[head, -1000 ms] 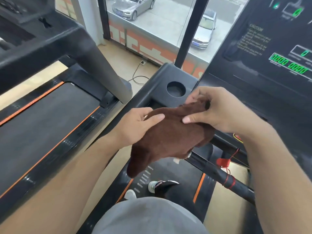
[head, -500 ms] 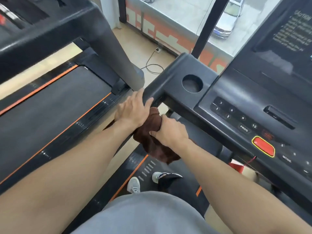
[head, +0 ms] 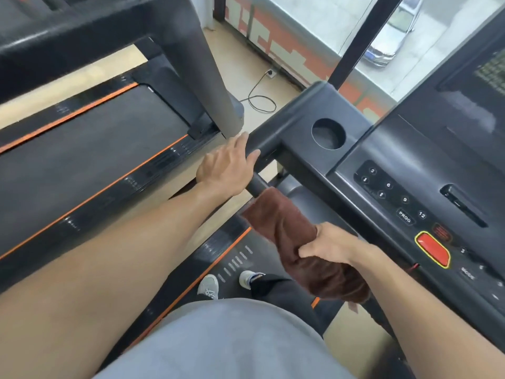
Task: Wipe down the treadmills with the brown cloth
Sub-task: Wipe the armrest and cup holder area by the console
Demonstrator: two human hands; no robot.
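A person wipes a treadmill handrail with a brown cloth wrapped around it.

The treadmill console [head: 410, 165] spreads to the right of both hands, with a second treadmill's belt [head: 90, 151] to the left of them. The black handrail [head: 258, 184] runs between the hands. The brown cloth [head: 295, 236] is wrapped round the rail; the right hand [head: 332, 246] grips it, fingers curled round cloth and rail. The left hand [head: 226, 165] clasps the rail's upper end, just above the cloth. A red stop button [head: 431, 250] sits just right of the right hand; a stray knuckle or cloth end could probably press it.
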